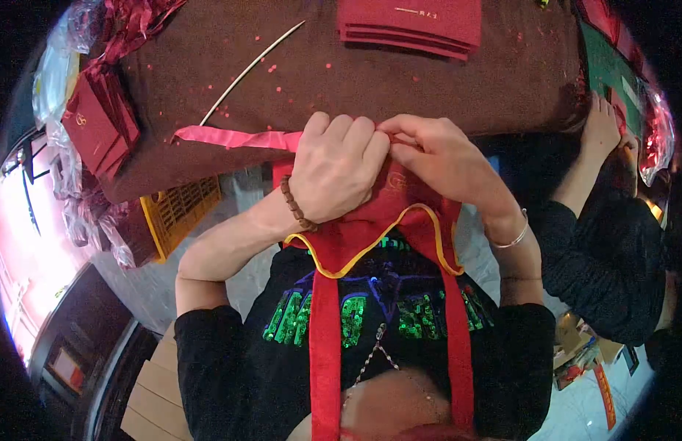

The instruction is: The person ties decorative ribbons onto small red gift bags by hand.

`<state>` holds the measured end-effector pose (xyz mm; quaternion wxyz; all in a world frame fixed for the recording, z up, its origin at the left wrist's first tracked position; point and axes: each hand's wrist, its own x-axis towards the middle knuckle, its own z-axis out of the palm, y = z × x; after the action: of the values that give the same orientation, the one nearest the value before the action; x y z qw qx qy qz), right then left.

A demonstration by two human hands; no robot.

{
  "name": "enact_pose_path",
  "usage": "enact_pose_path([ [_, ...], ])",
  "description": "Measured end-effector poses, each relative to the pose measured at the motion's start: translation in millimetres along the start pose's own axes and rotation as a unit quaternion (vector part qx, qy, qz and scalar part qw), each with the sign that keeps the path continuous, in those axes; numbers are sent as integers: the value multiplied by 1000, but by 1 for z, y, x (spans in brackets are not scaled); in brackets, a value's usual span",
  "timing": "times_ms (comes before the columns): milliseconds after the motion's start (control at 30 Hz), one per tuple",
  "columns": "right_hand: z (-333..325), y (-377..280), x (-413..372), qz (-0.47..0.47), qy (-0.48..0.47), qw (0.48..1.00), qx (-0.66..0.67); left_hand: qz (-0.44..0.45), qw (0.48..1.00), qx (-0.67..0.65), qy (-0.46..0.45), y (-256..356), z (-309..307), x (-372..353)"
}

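**Nearest, over the chest.** Two long red fabric straps [325, 353] hang down across a black sequinned top and run straight toward the camera.

**Held item.** The red cloth pouch [370, 235] with a yellow piped edge hangs between the wrists. Its curved flap faces the person and its upper edge is gathered under both hands. Its long axis runs from the tabletop edge toward the body, top end away from the person.

**Left hand** [333, 173], with a brown bead bracelet on the wrist. The fingers are curled into a tight fist and closed down on the pouch's upper edge, knuckles up.

**Right hand** [440, 158], with a thin silver bangle on the wrist. The fingertips are pinched together on the same upper edge and touch the left hand's knuckles.

**Ribbon.** A flat pink ribbon strip [230, 137] comes out from under the left hand. It lies almost level along the near edge, free end pointing to the person's left. The left hand hides the grip on it.

**Surface.** The brown cloth-covered tabletop [400, 81] is flecked with red scraps.

**Further out.**
- A thin pale stick [252, 70] lies diagonally, well apart from the hands.
- A stack of dark red folded cloth pieces [411, 26] with gold lettering lies at the far edge.
- A pile of dark red flat bags [98, 125] sits at the left end.
- A yellow slatted plastic crate [180, 209] stands below the tabletop.
- A co-worker's hand [602, 128] rests at the right end.
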<state>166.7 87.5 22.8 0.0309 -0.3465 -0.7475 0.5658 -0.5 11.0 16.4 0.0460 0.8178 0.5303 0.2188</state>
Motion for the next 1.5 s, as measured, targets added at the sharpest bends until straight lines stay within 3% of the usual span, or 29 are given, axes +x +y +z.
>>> enact_pose_path([
  [267, 3, 8, 0, 1, 4, 999, 37, 35, 999, 24, 10, -7, -2, -3],
  [400, 1, 2, 0, -35, 14, 999, 6, -1, 997, -52, -51, -15, -10, -3],
  [467, -1, -4, -2, -26, 0, 1000, 18, -43, 994, -99, 8, -19, -11, 1],
  [533, -2, -6, -5, -43, -2, 999, 10, -59, 993, -98, 6, -23, -15, 6],
  [633, -1, -13, -6, -26, 9, 999, 32, -101, 979, -137, -115, -26, -18, 3],
  [667, 2, -13, -9, -27, 8, 999, 32, -103, 979, -136, -115, -26, -19, 4],
  [733, 8, -12, -15, -55, 84, 977, -189, -85, 979, -159, -92, -29, -20, 6],
  [800, 5, -15, -16, -56, 71, 977, -191, -108, 966, -204, -118, -40, -21, 7],
  [933, 11, -14, -16, -108, 73, 976, -177, -100, 921, -315, -207, -63, -20, 20],
  [1000, 15, -15, -17, -123, 82, 974, -172, 22, 909, -296, -292, -69, -22, 29],
  [1033, 16, -16, -18, -136, 94, 972, -166, 63, 885, -355, -295, -74, -15, 34],
  [1067, 17, -17, -18, -139, 91, 972, -167, 60, 886, -354, -293, -76, -12, 39],
  [1133, 16, -18, -18, -163, 73, 972, -152, 46, 738, -474, -478, -78, -7, 48],
  [1167, 16, -18, -18, -163, 71, 972, -152, 23, 706, -498, -502, -79, -2, 48],
  [1267, 17, -16, -18, -170, 92, 970, -147, -30, 727, -492, -478, -76, -8, 49],
  [1367, 16, -15, -16, -159, 97, 975, -117, 6, 767, -502, -399, -79, -6, 44],
  [1500, 13, -11, -14, -181, 54, 976, -108, -47, 789, -492, -365, -83, -5, 39],
])
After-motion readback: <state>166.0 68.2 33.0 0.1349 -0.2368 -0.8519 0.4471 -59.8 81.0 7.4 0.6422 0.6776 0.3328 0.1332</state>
